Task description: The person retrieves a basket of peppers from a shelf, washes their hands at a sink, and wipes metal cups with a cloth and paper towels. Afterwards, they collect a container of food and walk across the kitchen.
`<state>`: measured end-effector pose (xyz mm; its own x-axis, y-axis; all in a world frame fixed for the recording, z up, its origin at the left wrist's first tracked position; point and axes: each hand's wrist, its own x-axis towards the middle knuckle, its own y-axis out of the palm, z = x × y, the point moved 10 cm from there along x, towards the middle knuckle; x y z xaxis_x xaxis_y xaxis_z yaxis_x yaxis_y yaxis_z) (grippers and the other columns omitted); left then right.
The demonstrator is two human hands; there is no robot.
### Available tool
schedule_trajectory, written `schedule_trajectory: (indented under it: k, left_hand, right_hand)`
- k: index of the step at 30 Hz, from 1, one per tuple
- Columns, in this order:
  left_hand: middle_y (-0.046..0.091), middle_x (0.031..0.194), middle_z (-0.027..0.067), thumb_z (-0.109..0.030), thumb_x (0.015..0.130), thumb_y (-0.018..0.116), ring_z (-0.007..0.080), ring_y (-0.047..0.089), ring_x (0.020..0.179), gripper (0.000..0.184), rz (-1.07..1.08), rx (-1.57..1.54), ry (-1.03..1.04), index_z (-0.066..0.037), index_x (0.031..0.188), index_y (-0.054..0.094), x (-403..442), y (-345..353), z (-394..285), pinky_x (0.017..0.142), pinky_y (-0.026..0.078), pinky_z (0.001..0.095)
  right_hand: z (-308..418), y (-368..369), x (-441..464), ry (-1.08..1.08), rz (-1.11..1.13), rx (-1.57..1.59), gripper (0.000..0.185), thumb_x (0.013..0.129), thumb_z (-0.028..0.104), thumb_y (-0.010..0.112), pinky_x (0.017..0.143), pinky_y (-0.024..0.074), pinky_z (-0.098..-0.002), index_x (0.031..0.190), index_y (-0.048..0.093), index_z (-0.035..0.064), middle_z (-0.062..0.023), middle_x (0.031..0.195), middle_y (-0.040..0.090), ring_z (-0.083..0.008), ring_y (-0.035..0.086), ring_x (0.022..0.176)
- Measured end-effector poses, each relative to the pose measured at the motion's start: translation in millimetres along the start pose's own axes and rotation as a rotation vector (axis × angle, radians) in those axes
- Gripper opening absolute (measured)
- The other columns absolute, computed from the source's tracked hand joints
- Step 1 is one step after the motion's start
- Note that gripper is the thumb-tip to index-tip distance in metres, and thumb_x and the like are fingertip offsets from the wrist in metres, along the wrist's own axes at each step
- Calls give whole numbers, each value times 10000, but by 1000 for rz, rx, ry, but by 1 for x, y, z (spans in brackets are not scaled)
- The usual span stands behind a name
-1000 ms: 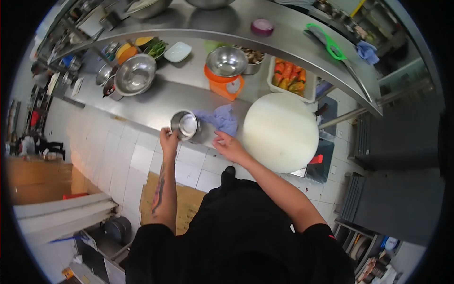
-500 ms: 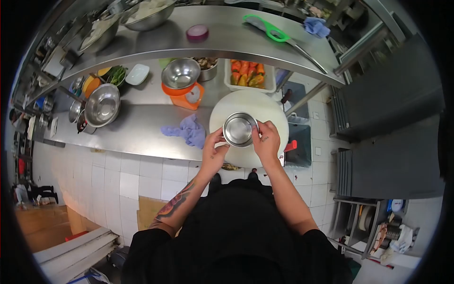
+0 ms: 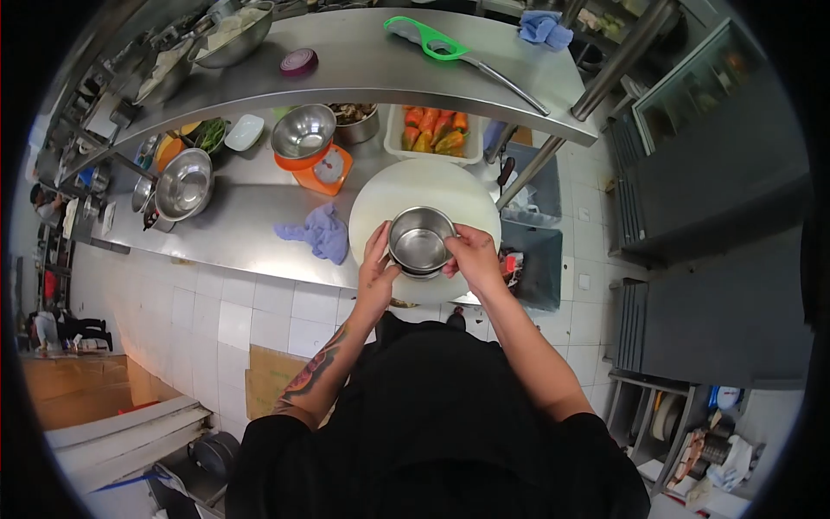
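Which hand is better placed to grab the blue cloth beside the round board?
Probably left: the left hand holds the metal container on the side nearer the blue cloth; the right hand holds its far side and could likely keep it.

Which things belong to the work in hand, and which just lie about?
Seemingly in use:
- metal container, in left hand and right hand
- round white board beneath

Lying about:
- cloth beside board
- orange scale, bowl on top
- peppers in tray

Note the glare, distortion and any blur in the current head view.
Head view: strong fisheye bending, the shelf bowed into an arc; black rounded corners; soft glare on the steel counter left of the blue cloth; peppers fairly clear, far-left background clutter too small and smeared to read.
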<state>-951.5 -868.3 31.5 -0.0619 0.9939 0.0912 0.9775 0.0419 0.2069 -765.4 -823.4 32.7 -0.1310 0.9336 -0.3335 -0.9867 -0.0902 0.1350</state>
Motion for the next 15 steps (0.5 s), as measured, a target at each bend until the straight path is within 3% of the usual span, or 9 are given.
schedule_trajectory:
  k: [7, 8, 9, 12, 15]
  left_hand:
    - [325, 1549, 121, 63, 772, 557, 269, 346, 1423, 718, -73, 213, 104, -70, 1467, 432, -10, 5, -12, 1124, 341, 421]
    - [350, 1526, 145, 48, 786, 580, 289, 369, 1407, 697, -47, 390, 167, -74, 1459, 444, -10, 10, -22, 1121, 345, 423]
    - [375, 1504, 169, 32, 799, 602, 309, 392, 1390, 676, -18, 567, 229, -78, 1450, 457, -11, 15, -30, 1118, 349, 426]
    - [412, 1460, 205, -30, 828, 658, 345, 423, 1360, 630, 45, 719, 344, -54, 1429, 470, -11, 19, -40, 1109, 360, 419]
    - [419, 1453, 208, -89, 845, 693, 361, 432, 1346, 592, 109, 754, 322, -43, 1402, 497, -9, 20, -50, 1103, 369, 412]
  right_hand:
    - [52, -10, -7, -96, 92, 196, 379, 919, 50, 560, 455, 512, -258, 1292, 593, -9, -21, 683, 594, -105, 588, 514]
    - [60, -21, -13, -95, 93, 198, 379, 919, 50, 560, 455, 512, -258, 1292, 593, -9, -21, 683, 594, -105, 588, 514]
    - [76, -44, -21, -194, 16, 79, 383, 927, 54, 563, 465, 508, -254, 1305, 587, -4, -15, 690, 597, -90, 580, 523]
    - [112, -124, -42, -399, -180, -202, 382, 946, 81, 581, 478, 479, -237, 1319, 581, -2, 13, 703, 588, -51, 554, 542]
    - [132, -192, -52, -413, -321, -418, 403, 910, 56, 579, 488, 483, -290, 1307, 590, -4, -40, 710, 646, -131, 596, 531]
